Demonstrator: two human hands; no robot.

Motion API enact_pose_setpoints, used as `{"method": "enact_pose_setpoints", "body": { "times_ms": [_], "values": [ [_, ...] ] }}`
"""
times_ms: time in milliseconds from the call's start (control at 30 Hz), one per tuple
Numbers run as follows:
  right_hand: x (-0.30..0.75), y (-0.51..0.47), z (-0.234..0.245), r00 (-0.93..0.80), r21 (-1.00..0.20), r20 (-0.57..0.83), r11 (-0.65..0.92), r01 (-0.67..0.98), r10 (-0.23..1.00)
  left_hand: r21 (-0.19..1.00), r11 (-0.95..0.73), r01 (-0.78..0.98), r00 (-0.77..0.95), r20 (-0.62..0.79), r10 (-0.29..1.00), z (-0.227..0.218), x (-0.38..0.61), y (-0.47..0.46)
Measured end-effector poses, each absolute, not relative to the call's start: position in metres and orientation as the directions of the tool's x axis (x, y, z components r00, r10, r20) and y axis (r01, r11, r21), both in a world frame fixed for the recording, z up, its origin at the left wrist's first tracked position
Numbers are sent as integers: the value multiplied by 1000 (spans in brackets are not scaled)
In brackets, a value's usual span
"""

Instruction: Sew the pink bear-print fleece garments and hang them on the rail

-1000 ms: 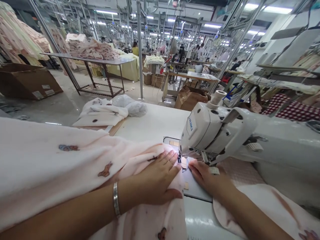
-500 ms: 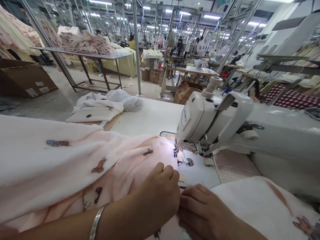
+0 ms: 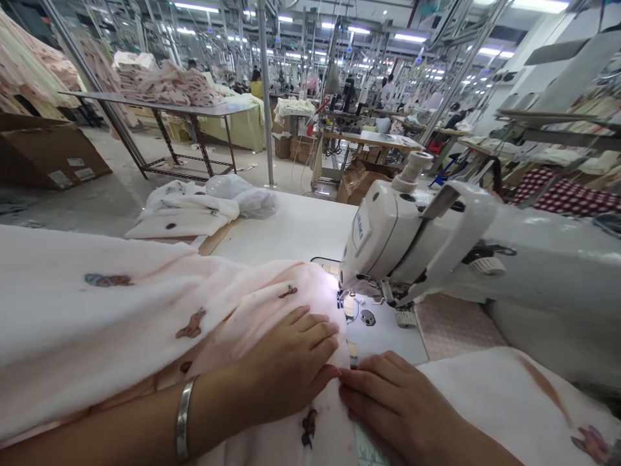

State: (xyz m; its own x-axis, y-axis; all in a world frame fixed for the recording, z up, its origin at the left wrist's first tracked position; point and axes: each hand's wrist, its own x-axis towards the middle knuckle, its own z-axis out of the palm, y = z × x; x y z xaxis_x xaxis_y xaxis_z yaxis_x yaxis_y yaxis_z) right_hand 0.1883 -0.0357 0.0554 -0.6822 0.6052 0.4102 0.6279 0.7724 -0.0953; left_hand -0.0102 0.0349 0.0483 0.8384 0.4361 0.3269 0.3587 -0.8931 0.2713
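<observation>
Pale pink fleece fabric (image 3: 228, 323) with small printed animal figures spreads over the left of the table and runs under the needle area of a white sewing machine (image 3: 388, 239). My left hand (image 3: 291, 362), with a silver bangle on its wrist, lies flat on the fabric just short of the needle, fingers stretched out. Close by, my right hand (image 3: 392, 401) has its fingers together on the fabric's right edge; its thumb is hidden. The tips of the left thumb and right forefinger nearly meet. The machine's lamp lights the cloth at the needle.
More printed fleece (image 3: 514, 388) lies at the right, beside a pink quilted piece (image 3: 456, 323). Behind the fabric sit a folded white printed piece (image 3: 187, 210) and a clear plastic bag (image 3: 242, 194). Beyond stand a table (image 3: 218, 109) with stacked cloth and a cardboard box (image 3: 48, 152).
My left hand has gone from a closed grip at the fabric's edge to lying flat on it, slightly leftward. My right hand has barely moved and stays at the edge.
</observation>
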Motion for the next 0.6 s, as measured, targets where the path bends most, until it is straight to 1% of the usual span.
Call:
{"method": "enact_pose_setpoints", "body": {
  "times_ms": [67,167,300,500,600],
  "values": [
    [189,-32,54,-686,-87,413,776,625,599,292,-892,345,847,313,430,51,-11,40],
    [192,-30,53,-691,-110,382,773,625,613,302,-894,332,862,288,417,53,-11,46],
    [193,-26,53,-695,-100,371,771,629,616,299,-906,301,867,311,390,49,-11,56],
    [194,-8,49,-642,-97,319,698,710,697,233,-924,304,883,295,365,44,-8,84],
    [195,-2,48,-615,-114,327,676,728,718,244,-916,318,882,278,380,45,-5,94]
  ]
}}
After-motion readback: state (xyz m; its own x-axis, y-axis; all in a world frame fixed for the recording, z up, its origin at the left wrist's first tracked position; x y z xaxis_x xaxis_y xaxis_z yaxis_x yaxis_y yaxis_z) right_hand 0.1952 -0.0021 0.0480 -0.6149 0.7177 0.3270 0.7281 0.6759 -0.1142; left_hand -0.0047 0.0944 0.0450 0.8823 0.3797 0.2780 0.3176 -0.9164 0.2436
